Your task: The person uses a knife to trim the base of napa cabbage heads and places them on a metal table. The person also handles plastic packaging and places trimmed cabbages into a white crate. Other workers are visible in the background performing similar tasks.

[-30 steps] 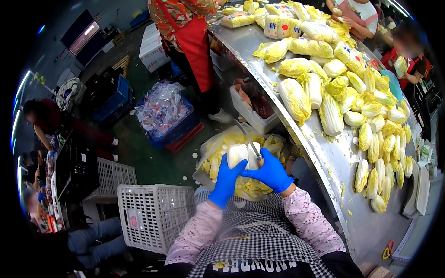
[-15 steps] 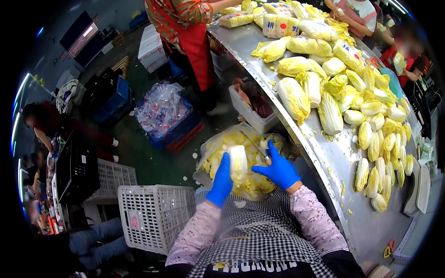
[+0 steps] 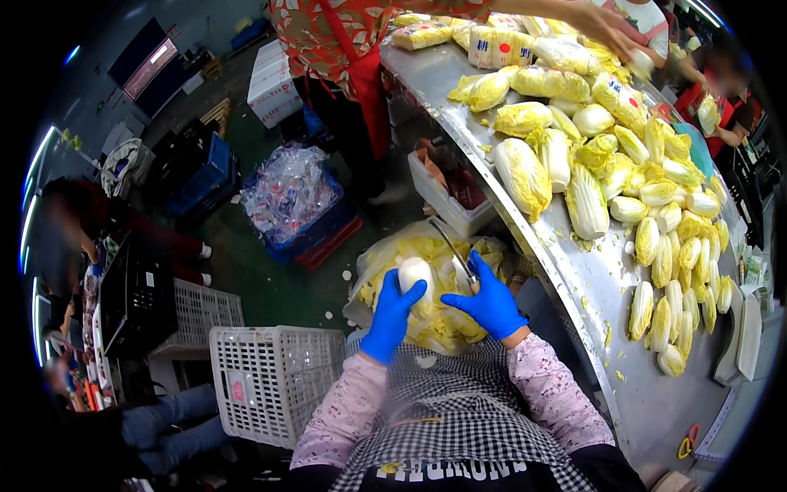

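In my blue-gloved left hand (image 3: 392, 316) is a napa cabbage (image 3: 417, 277), its pale round base turned up and my thumb lying across it. My right hand (image 3: 489, 303), gloved in blue too, closes round the handle of a knife (image 3: 452, 248). The thin blade points up and to the left, a little apart from the cabbage. Below both hands, a clear plastic bag (image 3: 366, 261) full of loose yellow cabbage leaves (image 3: 447, 326) lies open in front of my checked apron.
A metal table (image 3: 574, 316) at my right bears many napa cabbages (image 3: 587, 201), some bagged, and red-handled scissors (image 3: 689, 441). White crates (image 3: 279, 385) stand left. Beyond are a blue crate of plastic wrap (image 3: 291, 197) and a white bin (image 3: 447, 201). A co-worker in a red apron reaches across the table.
The cabbage has tilted so its base faces up, and my left thumb has come over it. The knife blade has swung more upright. The co-worker's arm now stretches rightward across the far table.
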Available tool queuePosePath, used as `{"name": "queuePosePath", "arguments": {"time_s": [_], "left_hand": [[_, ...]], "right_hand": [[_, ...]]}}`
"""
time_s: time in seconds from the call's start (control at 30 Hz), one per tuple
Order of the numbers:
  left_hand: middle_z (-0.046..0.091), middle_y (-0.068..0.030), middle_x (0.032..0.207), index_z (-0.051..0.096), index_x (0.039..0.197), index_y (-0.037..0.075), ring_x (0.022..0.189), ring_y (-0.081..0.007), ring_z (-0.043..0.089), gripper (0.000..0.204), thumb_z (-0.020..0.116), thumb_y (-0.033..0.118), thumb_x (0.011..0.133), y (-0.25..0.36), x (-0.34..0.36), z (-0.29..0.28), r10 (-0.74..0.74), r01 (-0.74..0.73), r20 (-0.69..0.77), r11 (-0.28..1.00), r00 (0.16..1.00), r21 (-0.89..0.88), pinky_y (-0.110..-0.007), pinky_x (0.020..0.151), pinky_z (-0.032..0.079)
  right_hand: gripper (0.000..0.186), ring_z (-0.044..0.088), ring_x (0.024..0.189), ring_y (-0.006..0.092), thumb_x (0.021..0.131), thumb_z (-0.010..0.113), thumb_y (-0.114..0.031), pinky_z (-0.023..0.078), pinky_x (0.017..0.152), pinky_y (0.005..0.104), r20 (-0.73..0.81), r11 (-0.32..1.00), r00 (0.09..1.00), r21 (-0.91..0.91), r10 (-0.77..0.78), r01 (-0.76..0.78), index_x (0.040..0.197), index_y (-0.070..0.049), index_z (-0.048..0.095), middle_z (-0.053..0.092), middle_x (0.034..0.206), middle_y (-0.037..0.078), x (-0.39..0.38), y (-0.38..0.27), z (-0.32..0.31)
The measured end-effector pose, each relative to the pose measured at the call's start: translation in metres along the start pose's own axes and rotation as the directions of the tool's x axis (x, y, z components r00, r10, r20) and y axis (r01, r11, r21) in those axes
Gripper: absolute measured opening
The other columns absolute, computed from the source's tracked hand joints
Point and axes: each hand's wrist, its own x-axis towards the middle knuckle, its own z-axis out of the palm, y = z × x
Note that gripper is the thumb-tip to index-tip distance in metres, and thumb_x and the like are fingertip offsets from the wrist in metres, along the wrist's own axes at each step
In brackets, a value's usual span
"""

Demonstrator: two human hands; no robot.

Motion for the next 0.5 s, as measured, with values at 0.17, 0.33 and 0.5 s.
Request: {"name": "queuePosePath", "arguments": {"time_s": [0.17, 0.33, 0.5], "left_hand": [[0.05, -0.0112, 0.119, 0.041, 0.125, 0.001, 0.11, -0.0194, 0.051, 0.049, 0.065, 0.019, 0.086, -0.01, -0.006, 0.011, -0.078, 0.089, 0.077, 0.985, 0.994, -0.15, -0.03, 0.093, 0.044], [0.052, -0.0115, 0.117, 0.041, 0.125, 0.001, 0.108, -0.0194, 0.052, 0.047, 0.063, 0.016, 0.086, 0.002, -0.011, 0.008, -0.027, 0.028, 0.18, 1.0, 0.983, -0.003, -0.029, 0.092, 0.043], [0.052, -0.0107, 0.116, 0.043, 0.123, 0.004, 0.106, -0.0195, 0.053, 0.046, 0.065, 0.013, 0.083, 0.017, -0.002, -0.003, 0.027, -0.042, 0.156, 0.995, 0.987, 0.095, -0.03, 0.091, 0.045]], "right_hand": [[0.068, 0.065, 0.091, 0.029, 0.07, 0.079, -0.041, 0.051, 0.08, 0.0373, 0.295, 0.97, 0.927, 0.005, 0.23, -0.242, 0.114, 0.003, 0.051, 0.066, 0.1, 0.018, 0.004, -0.037, -0.002], [0.054, 0.063, 0.077, 0.0156, 0.073, 0.079, -0.034, 0.051, 0.059, 0.028, 0.495, 0.851, 0.819, 0.259, 0.289, -0.456, 0.107, -0.001, 0.053, 0.064, 0.086, 0.01, 0.009, -0.034, -0.017], [0.053, 0.059, 0.069, 0.0099, 0.073, 0.078, -0.032, 0.047, 0.048, 0.0218, 0.523, 0.676, 0.79, 0.457, 0.32, -0.577, 0.108, -0.002, 0.052, 0.062, 0.086, 0.009, 0.003, -0.027, -0.018]]}}
